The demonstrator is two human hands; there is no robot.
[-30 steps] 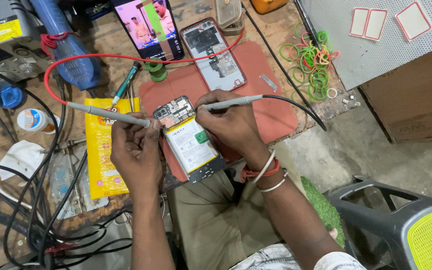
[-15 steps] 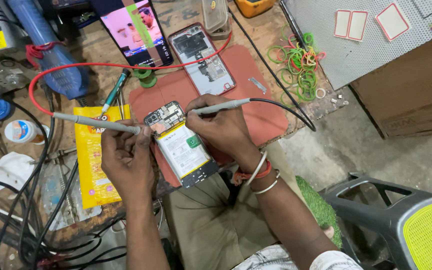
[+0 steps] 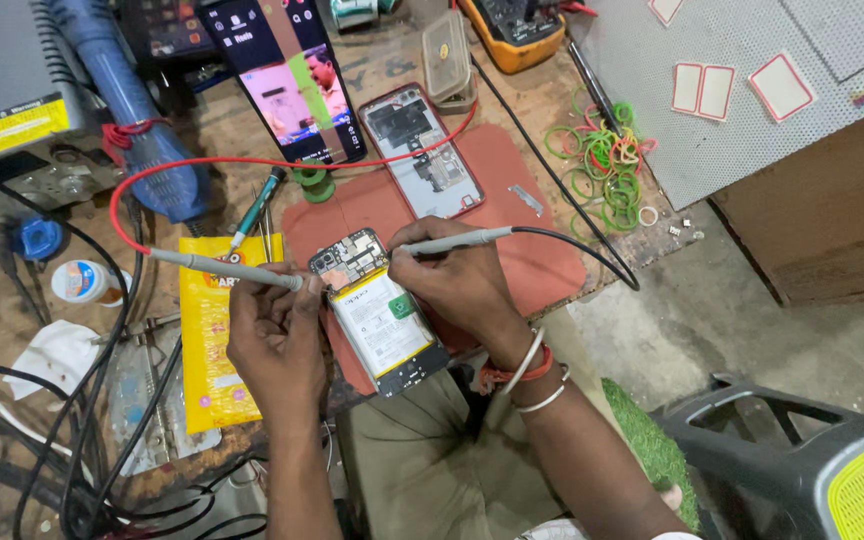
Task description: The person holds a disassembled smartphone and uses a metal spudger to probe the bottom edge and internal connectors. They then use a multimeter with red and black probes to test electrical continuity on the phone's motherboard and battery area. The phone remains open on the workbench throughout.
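Observation:
An opened phone (image 3: pixel 377 310) with its back cover off lies on a red mat (image 3: pixel 512 220), showing a white battery and a circuit board at its top. My left hand (image 3: pixel 277 340) holds a grey test probe (image 3: pixel 227 268) with a red lead, its tip at the phone's left edge by the board. My right hand (image 3: pixel 457 285) holds a second grey probe (image 3: pixel 452 241) with a black lead, its tip touching the board's right side. Bangles and a red thread circle my right wrist.
A second opened phone (image 3: pixel 422 150) lies further back on the mat. A lit phone (image 3: pixel 287 80) plays video behind it. A yellow multimeter (image 3: pixel 512 30), rubber bands (image 3: pixel 602 160), a blue tool (image 3: pixel 142 120), a yellow packet (image 3: pixel 207 330) and tangled cables (image 3: pixel 62 420) surround the mat.
The view has shifted so the bench sits lower and further right in frame, revealing the multimeter. Both hands keep the probes on the phone's board.

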